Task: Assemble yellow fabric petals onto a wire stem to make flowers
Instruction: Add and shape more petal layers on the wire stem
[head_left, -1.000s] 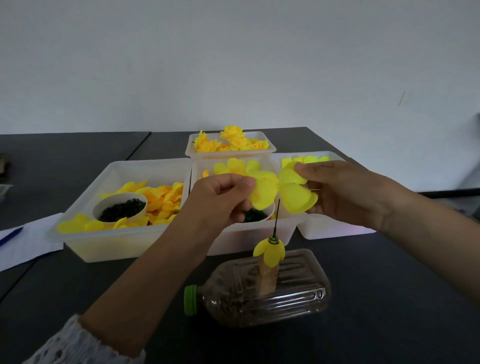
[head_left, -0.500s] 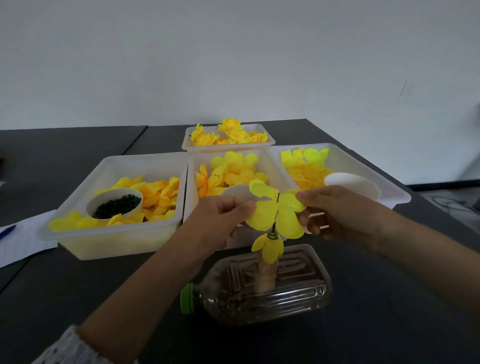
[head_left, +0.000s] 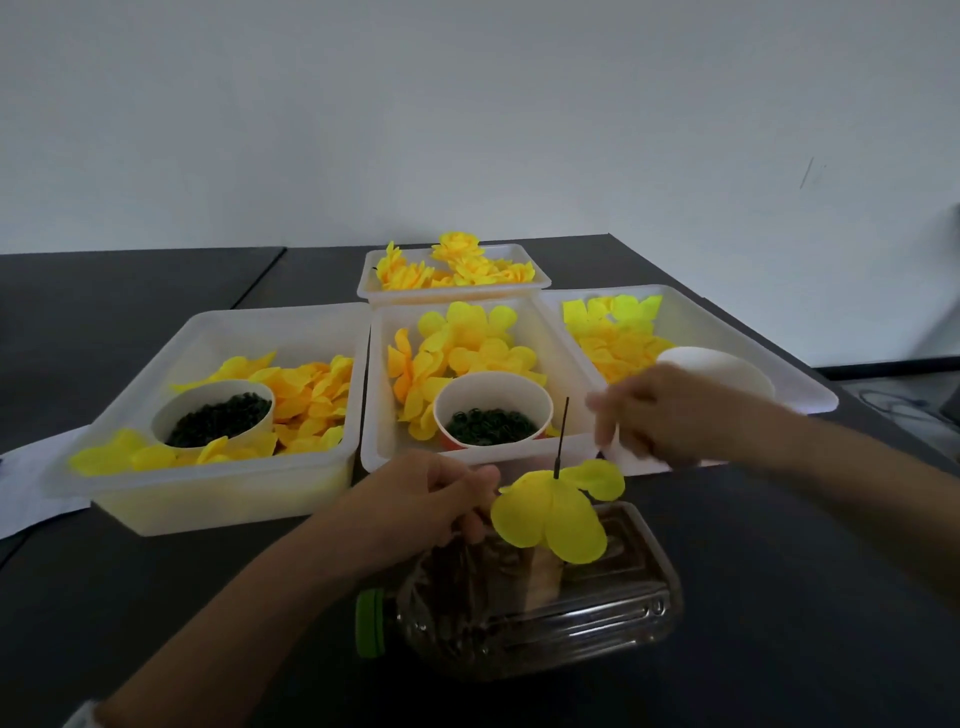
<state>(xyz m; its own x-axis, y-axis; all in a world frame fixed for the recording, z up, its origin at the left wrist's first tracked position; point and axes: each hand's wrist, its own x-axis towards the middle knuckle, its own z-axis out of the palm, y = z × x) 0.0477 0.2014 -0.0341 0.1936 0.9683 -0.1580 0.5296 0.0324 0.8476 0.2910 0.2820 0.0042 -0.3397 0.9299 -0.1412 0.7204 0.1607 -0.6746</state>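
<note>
A thin dark wire stem (head_left: 561, 435) stands upright from a wooden block inside a clear plastic bottle (head_left: 613, 613) lying on its side. A yellow petal layer (head_left: 551, 514) is threaded on the stem, low down, drooping over the bottle. My left hand (head_left: 426, 501) sits just left of it, its curled fingers pinching the petal's left edge. My right hand (head_left: 675, 415) is blurred, lifted up and to the right of the stem, and holds nothing I can see.
Beyond the bottle stand white trays of yellow petals: left tray (head_left: 218, 493) and middle tray (head_left: 376, 415), each with a cup of black rings, and a right tray (head_left: 800, 384) with a white cup. A back tray (head_left: 535, 278) holds finished flowers. White paper (head_left: 26, 483) lies far left.
The petal layer has slid down the wire to sit low over the bottle. My right hand has let go and moved up to the right; the left hand followed the petal down.
</note>
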